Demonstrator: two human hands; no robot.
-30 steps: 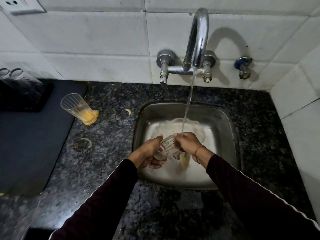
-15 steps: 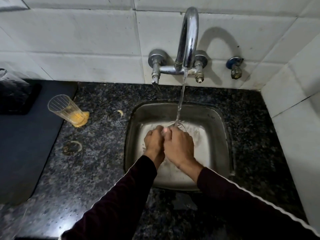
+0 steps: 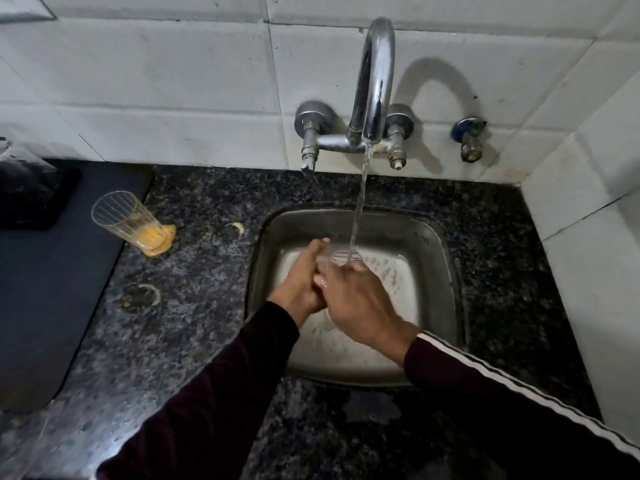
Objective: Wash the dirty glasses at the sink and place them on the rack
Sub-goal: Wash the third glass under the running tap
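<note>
Standing at the far left of the desk, a dark rack rests on a dark mat, with clear glassware on it too blurred to count. Just right of the mat, a dirty glass stands upright on the speckled stone, with yellow residue in its base and a yellow spill touching its foot. A pale ring mark lies on the stone nearer the person, and a small yellow scrap lies between the dirty glass and the sink.

The sink is a square steel basin set into the desk. Both hands are inside it, above the wet floor of the basin. The left hand is curled around the side of a clear ribbed glass, with its fingers wrapped on the near wall. The right hand covers the same glass from the right, with its fingers curled over it and touching the left hand. Most of the glass is hidden by the hands; only part of its rim shows.

A chrome tap is mounted on the white tiled wall behind the sink. A stream of water falls from its spout onto the glass rim and the right hand. A separate valve with a blue cap sits on the wall to the right of the tap.
</note>
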